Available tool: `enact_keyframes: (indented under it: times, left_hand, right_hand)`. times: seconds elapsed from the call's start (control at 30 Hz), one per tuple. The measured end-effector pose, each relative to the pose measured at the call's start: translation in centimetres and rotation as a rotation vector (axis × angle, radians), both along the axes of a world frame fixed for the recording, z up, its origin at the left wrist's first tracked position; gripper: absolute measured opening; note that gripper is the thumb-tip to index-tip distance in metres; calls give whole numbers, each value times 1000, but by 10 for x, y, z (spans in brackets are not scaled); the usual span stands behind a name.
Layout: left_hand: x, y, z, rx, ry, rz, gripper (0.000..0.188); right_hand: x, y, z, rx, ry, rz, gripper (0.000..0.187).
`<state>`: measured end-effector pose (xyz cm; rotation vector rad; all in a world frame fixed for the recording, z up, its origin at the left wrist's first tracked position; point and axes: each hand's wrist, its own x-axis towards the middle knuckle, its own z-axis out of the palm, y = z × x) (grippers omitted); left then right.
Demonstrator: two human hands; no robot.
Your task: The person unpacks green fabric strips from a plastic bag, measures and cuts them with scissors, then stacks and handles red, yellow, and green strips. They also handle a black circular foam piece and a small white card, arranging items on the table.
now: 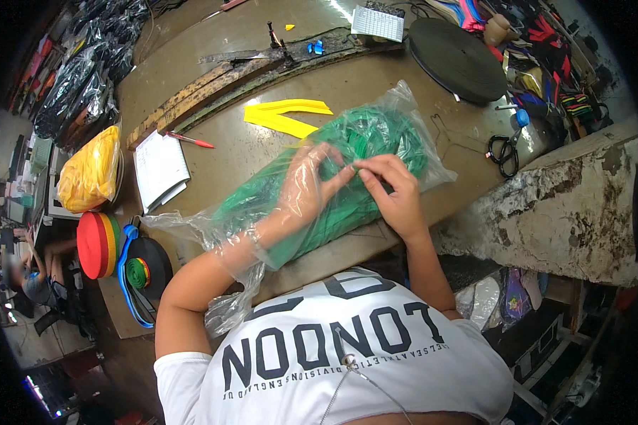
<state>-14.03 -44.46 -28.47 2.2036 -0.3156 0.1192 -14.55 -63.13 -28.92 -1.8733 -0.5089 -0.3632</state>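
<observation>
A clear plastic bag (pixel 439 174) surrounds a thick bundle of long green strips (pixel 319 223), lying slantwise on the table before me. My left hand (pixel 308 180) reaches inside the bag, the plastic covering its wrist and part of the forearm. Its fingers are curled over the bundle, and the thumb points toward my right hand. At the bundle's upper side my right hand (pixel 393 195) pinches with thumb and forefinger, close against the left fingertips. What lies between the fingertips is too small to make out. Just beyond the bundle are folded yellow strips (pixel 283 117).
Scissors (pixel 504 154) and a large dark roll (pixel 457 60) lie to the right. Papers (pixel 161 170) with a red pen (pixel 191 140) sit left. Striped webbing rolls (pixel 96 244) and a yellow bagged bundle (pixel 88 170) stand farther left. A long wooden bar (pixel 205 95) crosses behind.
</observation>
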Motion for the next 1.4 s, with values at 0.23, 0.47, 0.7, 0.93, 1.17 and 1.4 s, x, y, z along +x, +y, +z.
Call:
enact_keyframes:
  times: [0.23, 0.47, 0.7, 0.93, 1.17, 1.4]
  left_hand:
    - [-1, 0, -7, -102, -70, -14, 32]
    - [-2, -2, 1, -113, 33, -39, 38]
    - [-22, 33, 24, -219, 352, -83, 29]
    - [-156, 167, 75, -654, 352, 91, 18]
    - [-228, 270, 90, -1359, -374, 379, 14]
    - [-194, 306, 171, -1720, -764, -66, 20]
  right_hand:
    - [-7, 2, -3, 94, 205, -25, 24]
    - [-7, 5, -2, 204, 209, -33, 22]
    - [7, -3, -3, -186, 54, -321, 15]
    - [26, -12, -7, -483, -35, -563, 17]
    - [56, -57, -28, -695, -79, -641, 22]
    - [61, -59, 45, -822, 229, -585, 30]
